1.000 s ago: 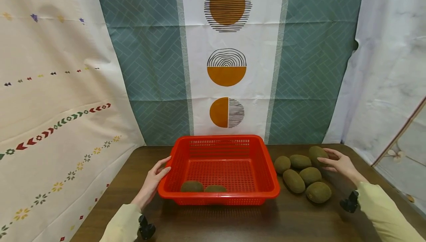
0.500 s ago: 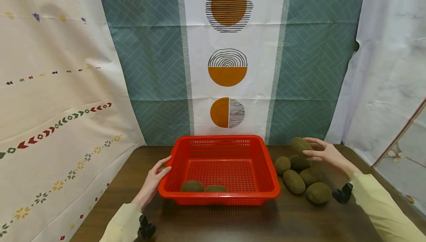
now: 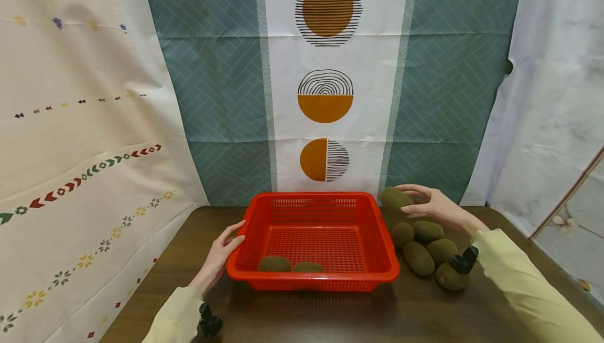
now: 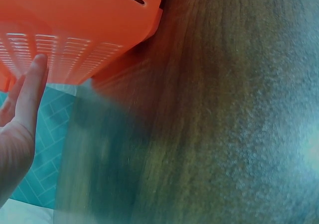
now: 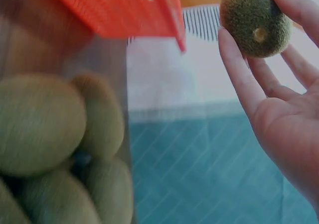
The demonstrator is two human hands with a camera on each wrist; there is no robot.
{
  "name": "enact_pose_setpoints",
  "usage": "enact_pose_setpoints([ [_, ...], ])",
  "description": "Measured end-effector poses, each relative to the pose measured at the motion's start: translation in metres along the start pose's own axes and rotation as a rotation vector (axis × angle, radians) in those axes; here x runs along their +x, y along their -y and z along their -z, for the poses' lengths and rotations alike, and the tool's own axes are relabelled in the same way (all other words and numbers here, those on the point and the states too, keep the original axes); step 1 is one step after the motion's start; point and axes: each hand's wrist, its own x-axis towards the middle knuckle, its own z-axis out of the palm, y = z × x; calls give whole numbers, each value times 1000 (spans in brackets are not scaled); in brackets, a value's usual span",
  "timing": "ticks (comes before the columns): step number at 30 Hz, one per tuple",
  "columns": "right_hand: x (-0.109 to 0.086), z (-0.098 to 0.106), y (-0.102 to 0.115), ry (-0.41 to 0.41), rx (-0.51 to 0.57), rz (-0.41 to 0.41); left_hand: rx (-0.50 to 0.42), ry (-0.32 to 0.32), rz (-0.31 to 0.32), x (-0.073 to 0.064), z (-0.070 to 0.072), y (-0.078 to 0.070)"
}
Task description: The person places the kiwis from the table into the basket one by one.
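Note:
My right hand (image 3: 439, 207) pinches a brown fuzzy kiwi (image 3: 395, 200) between thumb and fingertips, raised near the back right corner of the red plastic basket (image 3: 313, 275). The right wrist view shows this kiwi (image 5: 256, 20) end-on, with its pale stem spot. At the basket's left side is my left hand (image 3: 218, 259), its fingers touching the outer wall by the rim. The left wrist view has those fingers (image 4: 33, 89) fairly straight against the slotted wall. Inside the basket, two kiwis (image 3: 274, 264) lie along the front wall, partly hidden by it.
Several more kiwis (image 3: 418, 259) sit in a cluster on the dark wooden table (image 3: 302, 317), right of the basket. My right wrist camera (image 3: 464, 260) partly covers one of them. Patterned cloths (image 3: 226, 96) hang behind the table and at both sides.
My right hand has lifted the kiwi off the table's back right and carried it left, over the cluster, toward the basket. The left hand stays put at the basket's side.

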Motion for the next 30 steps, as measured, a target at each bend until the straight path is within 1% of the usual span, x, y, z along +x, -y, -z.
enact_pose_setpoints([
  [2, 7, -8, 7, 32, 8, 16, -2, 1, 0, 0, 0, -1],
  [5, 20, -20, 15, 90, 35, 47, -8, -4, 3, 1, 2, 2],
  [8, 33, -32, 21, 146, 32, 81, -17, -13, 2, 5, 5, 9],
  [10, 41, -41, 25, 176, 18, 88, -12, -22, 0, 8, 8, 15],
  [13, 53, -55, 29, 209, -11, 83, 7, -32, -8, 11, 10, 22],
  [16, 62, -69, 33, 232, -17, 63, 16, -33, -16, 12, 10, 25],
  [22, 78, -94, 34, 268, -15, 59, 18, -31, -27, 12, 10, 25],
  [30, 98, -120, 31, 330, 21, 40, 20, -36, -24, 12, 10, 25],
])
